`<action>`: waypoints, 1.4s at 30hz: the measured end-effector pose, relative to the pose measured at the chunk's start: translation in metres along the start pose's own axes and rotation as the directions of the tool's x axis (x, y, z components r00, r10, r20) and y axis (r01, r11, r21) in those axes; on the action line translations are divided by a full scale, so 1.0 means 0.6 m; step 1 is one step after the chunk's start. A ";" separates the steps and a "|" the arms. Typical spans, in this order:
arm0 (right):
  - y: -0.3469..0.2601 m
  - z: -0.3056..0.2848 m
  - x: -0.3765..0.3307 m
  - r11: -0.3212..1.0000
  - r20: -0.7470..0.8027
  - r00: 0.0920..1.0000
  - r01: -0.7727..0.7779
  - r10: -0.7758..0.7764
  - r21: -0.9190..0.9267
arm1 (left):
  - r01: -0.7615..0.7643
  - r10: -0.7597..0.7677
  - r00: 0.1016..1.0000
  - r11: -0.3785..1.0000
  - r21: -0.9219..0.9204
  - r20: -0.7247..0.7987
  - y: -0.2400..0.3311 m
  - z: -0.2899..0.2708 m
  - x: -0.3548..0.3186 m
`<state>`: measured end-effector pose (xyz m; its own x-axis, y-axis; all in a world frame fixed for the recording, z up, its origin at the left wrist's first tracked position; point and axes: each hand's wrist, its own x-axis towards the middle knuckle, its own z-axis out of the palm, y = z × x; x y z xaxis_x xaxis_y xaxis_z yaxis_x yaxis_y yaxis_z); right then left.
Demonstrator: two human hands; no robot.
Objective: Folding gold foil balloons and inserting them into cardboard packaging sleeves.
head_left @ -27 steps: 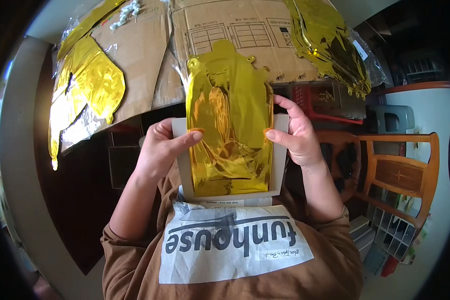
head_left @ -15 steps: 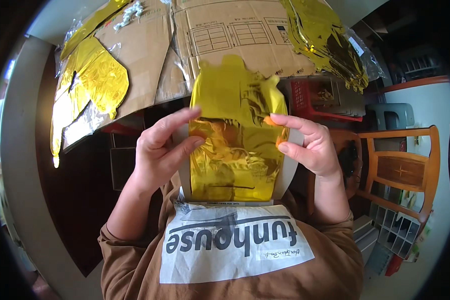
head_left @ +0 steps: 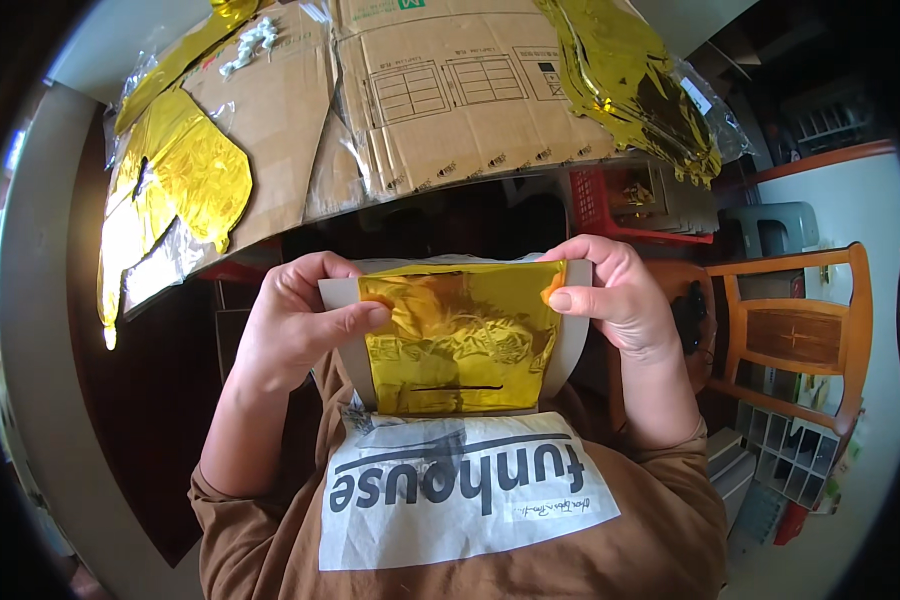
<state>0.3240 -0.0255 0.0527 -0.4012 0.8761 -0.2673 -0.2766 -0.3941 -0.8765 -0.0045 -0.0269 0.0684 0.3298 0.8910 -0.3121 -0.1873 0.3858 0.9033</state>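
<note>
Holding folded gold foil against a grey card, chest height.

Item: gold foil sheet (head_left: 457, 340), crinkled, folded flat over a grey card backing (head_left: 566, 345) whose edges show at both sides. Left hand (head_left: 292, 325) grips the card's left edge, thumb pressed across the foil, seemingly to pin the fold. Right hand (head_left: 615, 295) pinches the upper right corner, thumb on top. Behind: flattened cardboard boxes (head_left: 450, 95) bearing more gold foil pieces (head_left: 185, 175); wooden chair (head_left: 795, 335) at right.
</note>
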 end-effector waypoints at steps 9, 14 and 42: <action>0.020 0.003 0.023 0.999 -0.013 0.999 0.039 -0.038 0.038 | -0.248 0.246 0.969 0.968 -0.035 -0.036 -0.031 0.016 0.005; 0.052 -0.007 0.046 0.968 -0.062 0.984 0.149 -0.165 -0.204 | -0.134 0.132 0.985 0.991 -0.019 -0.109 -0.066 -0.002 0.017; 0.021 -0.036 0.155 0.991 0.075 0.997 0.004 0.006 -0.137 | 0.025 -0.024 0.998 1.000 0.007 -0.054 -0.024 -0.038 0.093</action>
<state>0.3021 0.0570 0.0079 -0.4674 0.8503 -0.2420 -0.1560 -0.3487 -0.9242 -0.0047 0.0228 0.0311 0.2840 0.8929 -0.3493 -0.1731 0.4060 0.8973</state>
